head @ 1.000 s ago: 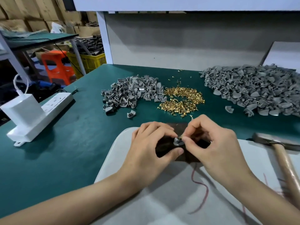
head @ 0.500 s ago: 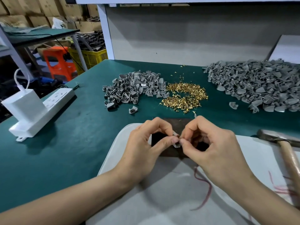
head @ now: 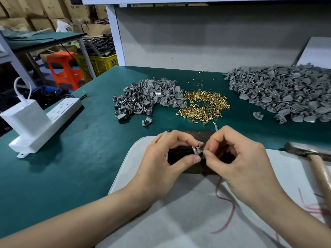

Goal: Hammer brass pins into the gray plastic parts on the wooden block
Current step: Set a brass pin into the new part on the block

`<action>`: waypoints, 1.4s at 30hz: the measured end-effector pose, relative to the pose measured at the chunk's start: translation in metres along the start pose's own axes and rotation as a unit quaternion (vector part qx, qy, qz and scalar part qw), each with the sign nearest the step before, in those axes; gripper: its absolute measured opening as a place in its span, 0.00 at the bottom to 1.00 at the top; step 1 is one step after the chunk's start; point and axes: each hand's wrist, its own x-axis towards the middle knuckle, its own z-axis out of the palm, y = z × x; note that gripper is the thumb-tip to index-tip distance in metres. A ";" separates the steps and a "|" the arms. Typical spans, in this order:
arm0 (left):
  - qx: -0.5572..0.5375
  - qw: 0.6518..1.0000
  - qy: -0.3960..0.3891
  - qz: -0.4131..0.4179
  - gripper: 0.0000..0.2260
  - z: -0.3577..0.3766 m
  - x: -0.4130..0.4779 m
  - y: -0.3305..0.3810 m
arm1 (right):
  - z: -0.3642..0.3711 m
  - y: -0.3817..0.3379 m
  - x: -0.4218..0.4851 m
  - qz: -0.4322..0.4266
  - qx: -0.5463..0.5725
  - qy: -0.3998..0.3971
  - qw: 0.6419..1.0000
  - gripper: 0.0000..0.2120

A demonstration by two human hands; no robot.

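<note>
- Pinching the gray plastic part [head: 196, 149], the left hand [head: 161, 163] curls thumb and forefinger round it.
- Fingers of the right hand [head: 240, 163] pinch the part's right edge.
- Beneath the fingertips lies the wooden block [head: 193, 170].

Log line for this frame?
left hand: pinches gray part over wooden block | right hand: pinches at part's right edge | hammer: lying unheld at right

text read: none I can make out | cardboard boxes [head: 35, 11] behind my bench: print too blurred | power strip [head: 59, 111], charger [head: 25, 115]: markings too small to tell | red scribbles [head: 232, 210] on my gray mat [head: 161, 221]: not letters or numbers
</note>
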 end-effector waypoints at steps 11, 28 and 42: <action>-0.004 1.000 -0.012 0.002 0.11 0.000 0.001 -0.002 | 0.000 -0.001 -0.002 -0.037 -0.042 0.007 0.998 0.13; -0.007 1.000 0.001 0.019 0.13 -0.002 0.000 -0.001 | 0.000 0.004 0.002 -0.005 0.020 -0.015 1.000 0.14; -0.012 1.000 0.003 0.012 0.12 -0.003 0.000 -0.002 | 0.000 0.005 0.003 0.006 0.035 -0.018 0.999 0.09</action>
